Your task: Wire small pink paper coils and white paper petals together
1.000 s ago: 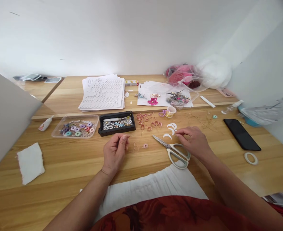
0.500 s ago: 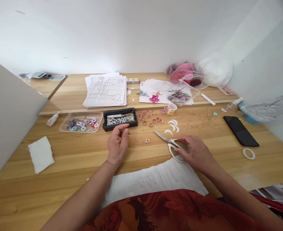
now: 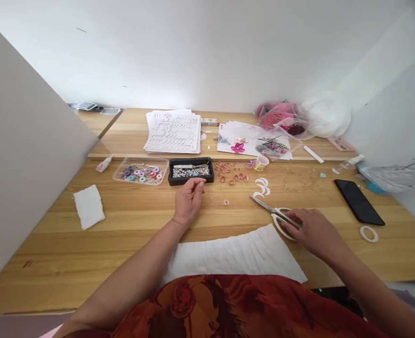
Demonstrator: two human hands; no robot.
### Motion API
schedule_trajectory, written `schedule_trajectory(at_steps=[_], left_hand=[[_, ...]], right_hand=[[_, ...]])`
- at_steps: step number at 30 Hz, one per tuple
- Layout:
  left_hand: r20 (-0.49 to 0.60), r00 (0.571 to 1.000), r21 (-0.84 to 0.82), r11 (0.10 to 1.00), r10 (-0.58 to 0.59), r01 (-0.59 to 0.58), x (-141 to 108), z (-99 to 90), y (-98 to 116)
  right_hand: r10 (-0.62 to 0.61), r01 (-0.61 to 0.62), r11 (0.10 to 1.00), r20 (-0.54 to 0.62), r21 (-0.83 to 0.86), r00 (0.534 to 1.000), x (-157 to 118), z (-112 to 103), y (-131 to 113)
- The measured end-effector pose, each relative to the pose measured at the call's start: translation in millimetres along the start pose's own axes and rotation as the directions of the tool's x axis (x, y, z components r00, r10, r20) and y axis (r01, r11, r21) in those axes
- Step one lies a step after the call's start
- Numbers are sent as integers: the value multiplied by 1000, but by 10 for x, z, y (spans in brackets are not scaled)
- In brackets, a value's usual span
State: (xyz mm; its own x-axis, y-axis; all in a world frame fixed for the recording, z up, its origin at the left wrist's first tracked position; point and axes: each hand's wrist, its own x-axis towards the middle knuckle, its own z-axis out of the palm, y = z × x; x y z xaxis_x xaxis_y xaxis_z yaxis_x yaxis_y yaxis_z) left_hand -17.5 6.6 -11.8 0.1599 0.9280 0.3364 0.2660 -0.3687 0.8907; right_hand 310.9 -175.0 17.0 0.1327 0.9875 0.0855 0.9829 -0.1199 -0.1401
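We lean over a wooden desk (image 3: 52,263), a red patterned garment (image 3: 221,300) and a white cloth (image 3: 235,253) across our lap. Our right hand (image 3: 311,232) clasps the handles of white-handled scissors (image 3: 279,217), fingers folded over them; the thumb and the finger loops are hidden, so we cannot tell whether any finger sits through them. The closed blades lie on a slant, running up and left from that hand towards our left hand (image 3: 189,202), the farther of the two, its fingers loosely curled and holding nothing we can see. Between the blade tip and that hand lie a small pink ring (image 3: 226,202) and a wire scrap (image 3: 213,202), too fine to make out clearly. Just beyond the tip sit white paper crescents (image 3: 262,188), then curled copper-coloured rings (image 3: 228,172), a black tray of beads (image 3: 191,183) and printed paper sheets (image 3: 172,134) at the desk's far side
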Motion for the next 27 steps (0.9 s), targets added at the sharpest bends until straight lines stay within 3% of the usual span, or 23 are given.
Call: schedule_trajectory(at_steps=[3, 6, 9, 13, 15, 18, 21, 23, 24, 27], left_hand=[[50, 998, 29, 999, 25, -27, -12, 4, 10], [27, 1000, 7, 1000, 12, -12, -20, 1, 31], [-7, 1000, -27, 1000, -12, 12, -18, -4, 39], [-7, 999, -173, 984, -47, 45, 0, -21, 32], [75, 995, -302, 949, -72, 91, -3, -34, 63], [307, 952, -426, 893, -9, 146, -52, -34, 198], [555, 826, -471, 856, 99, 214, -133, -1, 385], [646, 759, -421, 867, 81, 266, -154, -10, 489], [662, 748, -349, 901, 43, 257, -144, -44, 524], [552, 833, -102, 991, -20, 91, -45, -342, 546]], right_hand=[[-16, 16, 1000, -70, -11, 997, -15, -105, -34], [-82, 101, 990, -194, 93, 978, 173, -143, -419], [-189, 210, 942, -103, 260, 977, 510, -6, -950], [-310, 309, 920, -37, 242, 950, 861, 306, -1373], [-358, 361, 901, -56, 240, 932, 901, 358, -1417], [-452, 486, 848, -187, 214, 872, 822, 201, -1407], [-535, 598, 792, -333, 121, 777, 711, -124, -1418], [-561, 635, 770, -406, 66, 722, 668, -327, -1419], [-562, 639, 768, -426, 49, 709, 655, -408, -1404], [-526, 608, 793, -460, 40, 716, 621, -554, -1273]])
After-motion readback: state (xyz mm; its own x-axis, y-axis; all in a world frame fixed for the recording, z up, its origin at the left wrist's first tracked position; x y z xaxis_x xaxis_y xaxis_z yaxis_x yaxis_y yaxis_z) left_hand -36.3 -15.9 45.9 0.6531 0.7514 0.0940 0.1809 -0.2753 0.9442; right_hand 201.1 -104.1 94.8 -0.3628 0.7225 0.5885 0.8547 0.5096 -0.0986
